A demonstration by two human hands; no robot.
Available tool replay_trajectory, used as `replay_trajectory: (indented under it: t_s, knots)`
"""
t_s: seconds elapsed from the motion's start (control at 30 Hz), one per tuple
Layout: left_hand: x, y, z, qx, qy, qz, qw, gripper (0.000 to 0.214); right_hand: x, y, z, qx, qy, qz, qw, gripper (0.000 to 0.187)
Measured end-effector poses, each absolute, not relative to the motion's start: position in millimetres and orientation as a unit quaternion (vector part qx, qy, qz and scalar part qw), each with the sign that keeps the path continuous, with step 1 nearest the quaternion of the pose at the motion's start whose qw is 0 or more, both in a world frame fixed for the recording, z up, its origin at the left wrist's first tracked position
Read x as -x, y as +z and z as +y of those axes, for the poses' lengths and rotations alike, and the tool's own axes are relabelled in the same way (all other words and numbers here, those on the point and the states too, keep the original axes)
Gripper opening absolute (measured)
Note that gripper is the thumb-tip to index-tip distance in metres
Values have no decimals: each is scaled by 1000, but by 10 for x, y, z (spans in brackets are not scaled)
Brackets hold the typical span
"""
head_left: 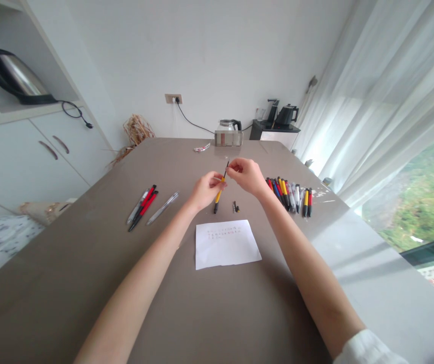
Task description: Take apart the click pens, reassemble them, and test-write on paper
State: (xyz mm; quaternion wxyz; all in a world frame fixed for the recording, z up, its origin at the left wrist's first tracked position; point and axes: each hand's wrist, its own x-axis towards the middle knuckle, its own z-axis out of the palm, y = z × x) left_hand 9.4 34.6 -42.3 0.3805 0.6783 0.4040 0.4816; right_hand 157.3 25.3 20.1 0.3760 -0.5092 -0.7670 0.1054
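Over the middle of the table, my left hand (208,190) is closed around a yellow and black pen barrel (218,196), tilted with its dark end down. A thin dark pen refill (227,167) stands up from the barrel's upper end. My right hand (245,174) pinches this refill between thumb and fingertips. Just below the hands, small black pen parts (236,207) lie on the table. Nearer to me is a white sheet of paper (227,250) with a few lines of small writing.
Several pens (284,193) lie in a row at the right. Red and black pens (143,208) and a clear pen (162,208) rest at the left. A glass kettle (227,125) and a blurred box (229,139) stand at the table's (156,303) far edge.
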Motion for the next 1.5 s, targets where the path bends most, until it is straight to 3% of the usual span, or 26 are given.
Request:
replay_trajectory:
  t_s: [0.27, 0.37, 0.5, 0.63, 0.97, 1.23, 1.5]
  knots:
    - [-88, -418, 346, -674, 492, 397, 382, 23, -1746, 175, 349, 500, 141, -824, 227, 24]
    - [-80, -419, 349, -673, 494, 406, 372, 23, -1753, 91, 406, 516, 121, -838, 126, 21]
    - [-78, -422, 356, -667, 498, 403, 380, 22, -1702, -78, 483, 520, 133, -843, -28, 31]
    - [-85, -425, 356, -663, 498, 395, 395, 19, -1680, -205, 529, 503, 155, -844, -101, 40]
    - [-126, -382, 327, -616, 506, 392, 459, 13, -1644, -256, 527, 511, 153, -837, -123, 33]
    - [-133, -343, 293, -605, 507, 395, 470, 16, -1665, -238, 507, 532, 121, -831, -107, 51]
    - [-131, -342, 292, -606, 506, 391, 472, 15, -1654, -245, 513, 527, 131, -831, -120, 41]
